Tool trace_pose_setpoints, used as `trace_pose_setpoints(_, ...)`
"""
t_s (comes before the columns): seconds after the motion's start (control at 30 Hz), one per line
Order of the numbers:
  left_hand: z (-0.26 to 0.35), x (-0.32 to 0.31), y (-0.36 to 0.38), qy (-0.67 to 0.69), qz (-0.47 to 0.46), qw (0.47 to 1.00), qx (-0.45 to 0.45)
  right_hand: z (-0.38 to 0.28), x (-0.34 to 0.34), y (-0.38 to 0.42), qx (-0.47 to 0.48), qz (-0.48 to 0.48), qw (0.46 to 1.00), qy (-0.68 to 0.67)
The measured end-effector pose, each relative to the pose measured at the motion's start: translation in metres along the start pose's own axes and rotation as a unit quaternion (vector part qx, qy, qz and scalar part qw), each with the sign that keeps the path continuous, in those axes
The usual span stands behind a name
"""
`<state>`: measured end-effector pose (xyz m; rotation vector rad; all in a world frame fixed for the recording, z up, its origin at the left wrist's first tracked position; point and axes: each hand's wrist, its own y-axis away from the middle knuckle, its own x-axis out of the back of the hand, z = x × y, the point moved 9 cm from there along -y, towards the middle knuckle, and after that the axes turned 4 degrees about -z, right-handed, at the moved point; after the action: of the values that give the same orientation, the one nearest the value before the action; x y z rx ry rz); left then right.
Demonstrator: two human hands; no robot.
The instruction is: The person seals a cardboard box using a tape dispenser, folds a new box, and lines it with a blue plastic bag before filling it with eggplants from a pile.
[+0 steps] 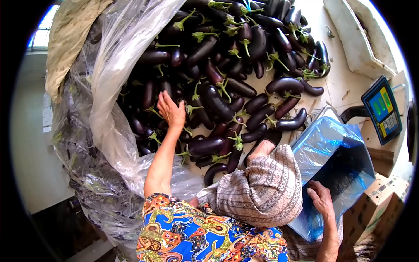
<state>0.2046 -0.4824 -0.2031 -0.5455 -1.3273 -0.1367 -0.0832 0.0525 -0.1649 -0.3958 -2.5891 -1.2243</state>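
Note:
A big heap of dark purple eggplants (pixel 218 100) with green stems lies in front of me. My left hand (pixel 171 110) reaches into its left part, fingers stretched out and thumb apart, touching an eggplant (pixel 165 86). To my right, a blue plastic bag (pixel 321 131) lines a dark, open-topped tray beside the scale's display. My right hand (pixel 322 198) is at the near left part of this lined tray, with its fingers curled at the blue plastic. The fingertips are partly hidden.
Clear plastic sheeting (pixel 104 87) and a tan cloth (pixel 65 43) border the heap on the left. A digital scale display (pixel 382 110) stands at the right, above cardboard boxes (pixel 371 205). A white foam box (pixel 349 35) sits at the back right. My bent knee (pixel 266 187) lies between the hands.

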Motion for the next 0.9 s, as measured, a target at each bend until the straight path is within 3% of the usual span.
trace_pose_setpoints(0.1,-0.04,-0.009,-0.012,-0.111,-0.071,0.988,0.078,-0.006,0.001,-0.002,0.013,0.006,1.0,0.009)
trace_pose_setpoints(0.17,-0.062,-0.018,-0.018,-0.019,-0.072,0.99,0.118,-0.013,0.004,0.003,0.016,0.015,1.0,0.006)
trace_pose_setpoints(0.2,-0.065,-0.015,-0.023,0.14,-0.05,0.979,0.14,-0.02,0.009,0.008,0.016,0.019,1.0,-0.001)
trace_pose_setpoints(0.23,-0.066,-0.028,-0.015,0.369,-0.098,0.897,0.223,-0.025,0.014,0.012,0.016,0.023,1.0,-0.008)
trace_pose_setpoints(0.27,-0.068,-0.047,-0.003,0.545,-0.143,0.768,0.306,-0.024,0.02,0.016,0.016,0.035,0.999,-0.021)
trace_pose_setpoints(0.3,-0.057,-0.065,0.012,0.689,-0.184,0.594,0.372,-0.022,0.026,0.018,0.021,0.05,0.998,-0.037)
trace_pose_setpoints(0.37,0.019,-0.028,0.026,0.796,-0.264,0.445,0.315,-0.028,0.036,0.021,0.019,0.063,0.994,-0.091)
trace_pose_setpoints(0.47,0.128,0.038,0.04,0.834,-0.337,0.378,0.221,-0.065,0.048,0.023,0.043,0.056,0.987,-0.147)
trace_pose_setpoints(0.57,0.212,0.07,0.042,0.813,-0.415,0.395,0.104,-0.105,0.053,0.019,0.11,0.044,0.974,-0.195)
trace_pose_setpoints(0.67,0.307,0.109,0.049,0.798,-0.48,0.363,-0.004,-0.145,0.062,0.012,0.182,0.053,0.952,-0.242)
trace_pose_setpoints(0.7,0.333,0.116,0.056,0.787,-0.497,0.367,-0.001,-0.159,0.066,0.011,0.204,0.065,0.943,-0.254)
trace_pose_setpoints(0.77,0.386,0.144,0.071,0.735,-0.531,0.405,-0.12,-0.173,0.075,0.01,0.247,0.111,0.913,-0.303)
trace_pose_setpoints(0.83,0.416,0.153,0.094,0.734,-0.578,0.326,-0.146,-0.176,0.091,0.014,0.283,0.17,0.858,-0.393)
trace_pose_setpoints(0.9,0.444,0.163,0.107,0.674,-0.634,0.33,-0.189,-0.154,0.108,0.013,0.261,0.151,0.804,-0.512)
